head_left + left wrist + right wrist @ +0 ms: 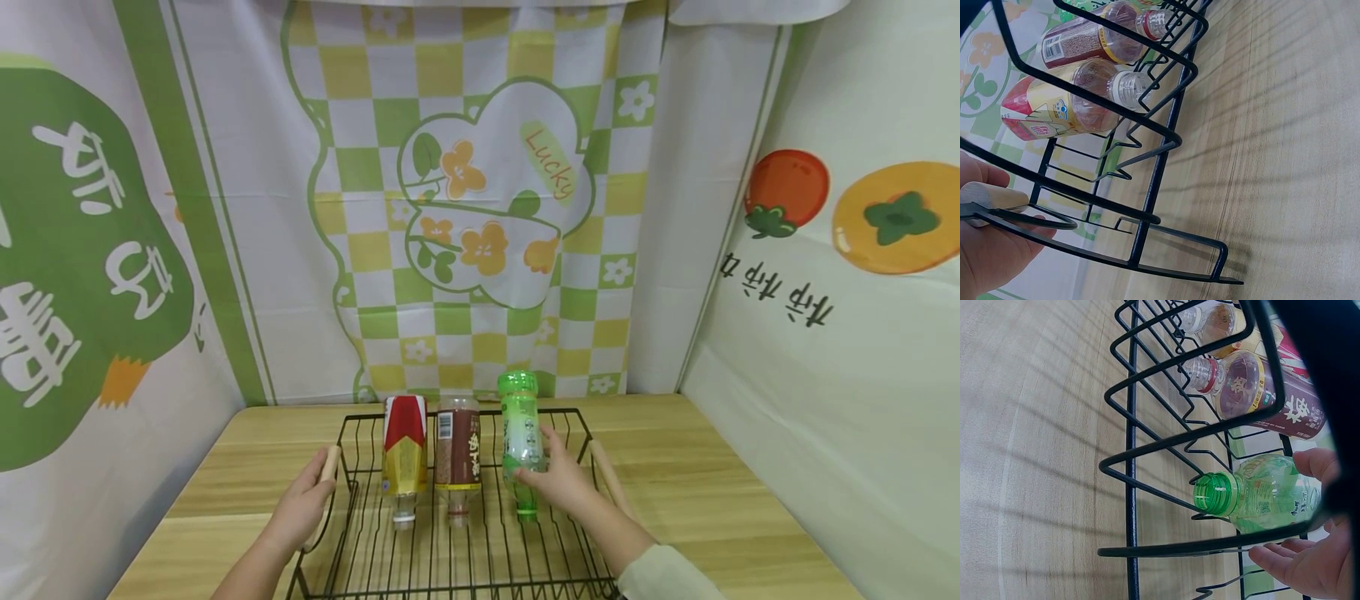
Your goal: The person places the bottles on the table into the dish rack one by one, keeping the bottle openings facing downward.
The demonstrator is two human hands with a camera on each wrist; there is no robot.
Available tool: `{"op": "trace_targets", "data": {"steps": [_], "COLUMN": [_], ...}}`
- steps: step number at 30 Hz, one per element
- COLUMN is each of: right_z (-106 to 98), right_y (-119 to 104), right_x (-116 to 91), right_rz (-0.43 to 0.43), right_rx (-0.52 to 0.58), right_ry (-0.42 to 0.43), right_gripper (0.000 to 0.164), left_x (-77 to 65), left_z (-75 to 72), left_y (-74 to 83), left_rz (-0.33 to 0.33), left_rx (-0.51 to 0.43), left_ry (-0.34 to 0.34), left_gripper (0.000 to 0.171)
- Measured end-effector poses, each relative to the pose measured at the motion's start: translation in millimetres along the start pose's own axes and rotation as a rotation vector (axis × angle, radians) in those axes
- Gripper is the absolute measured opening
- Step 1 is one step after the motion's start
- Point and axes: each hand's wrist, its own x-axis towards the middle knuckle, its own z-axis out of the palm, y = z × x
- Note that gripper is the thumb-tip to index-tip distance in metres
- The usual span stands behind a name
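A black wire rack (420,593) holds three plastic bottles standing neck down in a row. My left hand (300,504) grips the rack's left wooden handle (997,197), fingers and thumb around it. My right hand (558,475) holds the green bottle (519,417) at the rack's right side, thumb across its front. That bottle's open green mouth (1215,494) shows among the wires in the right wrist view. In the middle stands a bottle with a brown label (459,450); left of it is one with a red and yellow label (405,446).
Beneath the rack is a wood-grain table (720,483). The right wooden handle (611,479) stands beside my right forearm. A checked cloth curtain (480,350) hangs behind the table, with printed cloth walls on both sides.
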Motion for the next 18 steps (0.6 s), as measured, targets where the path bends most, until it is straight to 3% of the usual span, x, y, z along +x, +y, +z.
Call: {"op": "trace_targets", "data": {"steps": [13,18], "right_z": [-0.8,-6.7], "right_y": [-2.9,-7.3], "right_x": [2.4,1.9], "right_rz": [-0.001,-0.016], "right_rx": [0.034,0.016], "right_ry": [0.026,0.036], "right_gripper": [0.089,0.088], "left_x": [2.0,4.1], "left_z": [-1.0,-5.0], "left_y": [-1.9,1.9], "left_rz": [0.018,0.053], "left_rx": [0.020,0.126], "left_ry": [0.003,-0.015], "left_gripper": [0.063,0.068]}}
